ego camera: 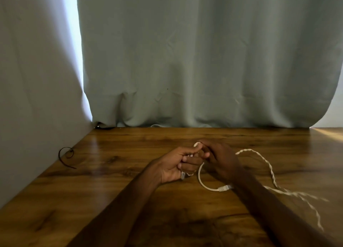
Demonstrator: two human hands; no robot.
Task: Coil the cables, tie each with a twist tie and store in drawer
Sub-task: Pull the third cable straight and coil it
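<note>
We're early: left hand (173,166) and right hand (221,159) both pinch the white cable (209,189), one loop formed; black twist tie (65,154) untouched, well left of the white cable; drawer unseen.

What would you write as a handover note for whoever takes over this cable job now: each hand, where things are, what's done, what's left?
Left hand grips the white cable, fingers curled round it.
Right hand pinches the same cable beside it; one small loop formed.
The rest trails loose across the table, to the right.
Black twist tie lies by the left wall, untouched.
Left: finish coiling, tie, store; no drawer in view.
</note>
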